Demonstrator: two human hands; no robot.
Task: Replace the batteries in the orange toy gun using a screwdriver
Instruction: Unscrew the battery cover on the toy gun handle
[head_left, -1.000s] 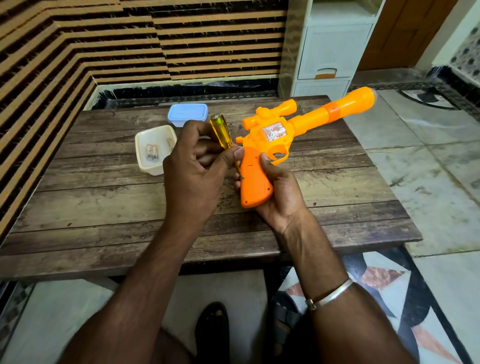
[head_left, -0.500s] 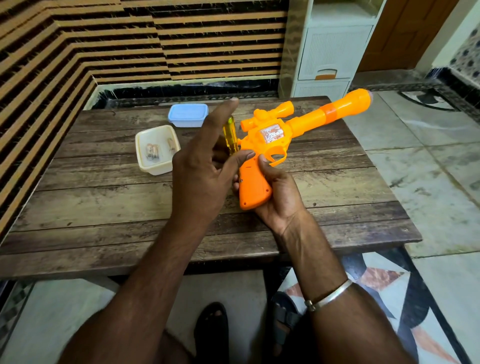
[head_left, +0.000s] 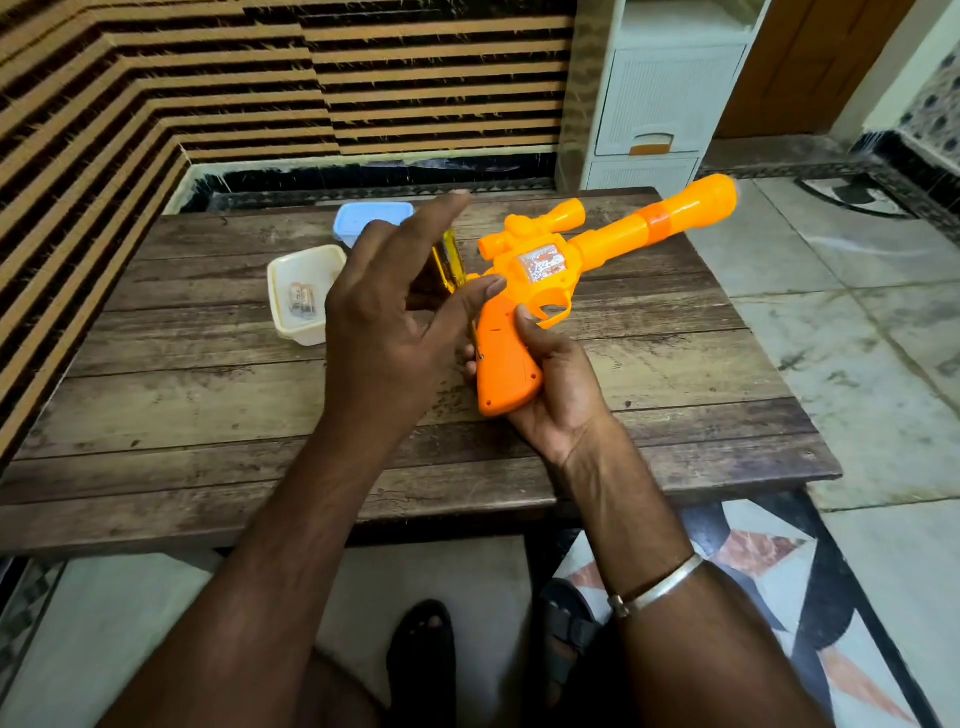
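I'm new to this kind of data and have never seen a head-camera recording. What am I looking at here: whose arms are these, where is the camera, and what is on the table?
There is no machine here. A person wears a wide-angle camera on the head, so the picture looks down along their own bare arms. The right hand grips the handle of the orange toy gun, whose barrel points away to the right. The left hand is at the yellow-handled screwdriver, right beside the gun's handle. Its forefinger is straight, and how it holds the tool is hidden behind the hand. On the wooden table are an open white tub with batteries inside and, behind it, a blue lid or box.
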